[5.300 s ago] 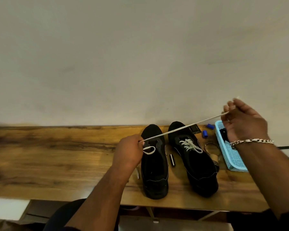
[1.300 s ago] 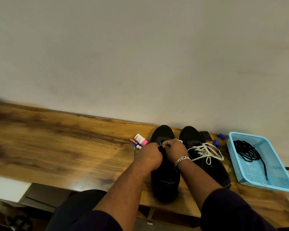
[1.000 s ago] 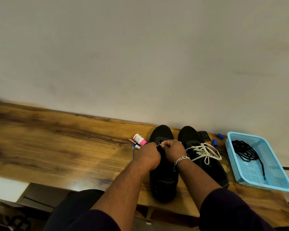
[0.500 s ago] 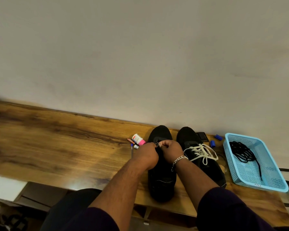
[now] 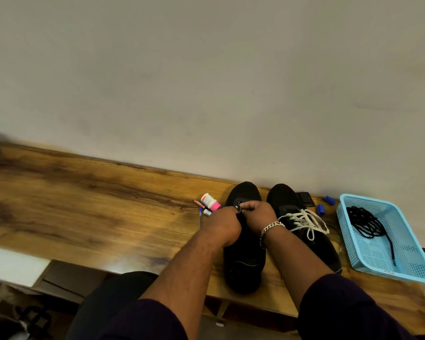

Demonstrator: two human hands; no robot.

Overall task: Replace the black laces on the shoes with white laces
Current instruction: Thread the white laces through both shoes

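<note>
Two black fabric shoes (image 5: 244, 261) stand side by side near the wooden desk's (image 5: 84, 212) front edge; your left hand (image 5: 222, 223) and right hand (image 5: 257, 213) both pinch at the left shoe's eyelets, white-laced right shoe (image 5: 302, 222) beside one blue mesh basket (image 5: 388, 263) holding black laces (image 5: 363, 220).

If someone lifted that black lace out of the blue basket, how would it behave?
The tangled black lace would probably droop limply, since it lies in loose coils with one end trailing. It looks thin, so likely very light. It might snag the blue perforated plastic basket.
</note>
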